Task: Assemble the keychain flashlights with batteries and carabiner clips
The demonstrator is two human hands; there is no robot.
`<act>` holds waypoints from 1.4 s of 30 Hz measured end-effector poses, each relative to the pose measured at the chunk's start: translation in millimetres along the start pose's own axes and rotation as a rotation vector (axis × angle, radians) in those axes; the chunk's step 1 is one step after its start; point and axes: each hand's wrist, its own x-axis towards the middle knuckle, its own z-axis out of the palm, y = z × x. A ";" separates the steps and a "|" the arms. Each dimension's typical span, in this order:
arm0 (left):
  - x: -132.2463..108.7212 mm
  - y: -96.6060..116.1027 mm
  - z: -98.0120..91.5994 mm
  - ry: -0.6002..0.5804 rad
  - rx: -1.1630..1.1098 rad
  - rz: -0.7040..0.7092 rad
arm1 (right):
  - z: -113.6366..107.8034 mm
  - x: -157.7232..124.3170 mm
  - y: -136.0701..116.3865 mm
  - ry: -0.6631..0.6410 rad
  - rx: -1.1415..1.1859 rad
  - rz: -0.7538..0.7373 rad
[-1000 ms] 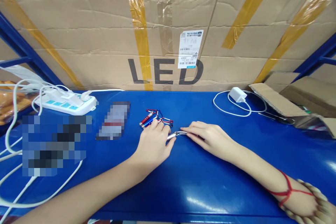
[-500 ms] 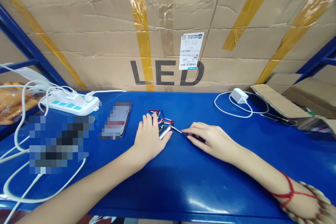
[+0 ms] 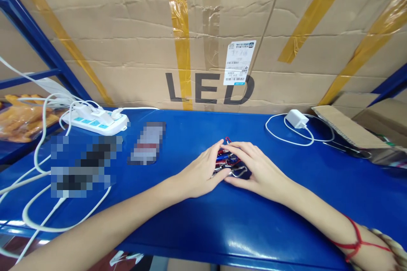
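Observation:
Between my two hands lies a small pile of red, blue and silver metal clips [image 3: 227, 161] that look like carabiners, resting on the blue tabletop [image 3: 203, 228]. My left hand [image 3: 202, 171] cups the pile from the left, fingers stretched out and thumb apart. From the right, my right hand [image 3: 262, 169] curves round it with thumb and fingers spread. The fingertips of both hands meet or nearly meet above and below the pile. Parts of the clips are hidden behind the fingers.
A phone [image 3: 148, 144] lies left of the hands, near a blurred-out dark object [image 3: 85, 167]. Behind are a white power strip [image 3: 98, 123] and looping cables. At right are a white charger [image 3: 296, 118] and tweezers [image 3: 343, 149]. A large cardboard box [image 3: 133, 59] backs the table.
My left hand has swept to the right with the clips, which are now gathered closer together. My right hand has come round their right side. The camera view has shifted slightly.

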 end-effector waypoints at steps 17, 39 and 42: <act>1.3 4.5 4.5 0.239 -0.324 -0.099 | 21.1 8.1 -17.3 -0.230 0.085 0.022; -3.4 13.0 -2.4 0.339 0.004 -0.111 | 8.6 1.4 -6.4 -0.324 0.060 -0.078; -1.5 7.6 4.3 0.276 -0.059 -0.176 | 16.6 3.7 -8.8 -0.329 0.008 -0.085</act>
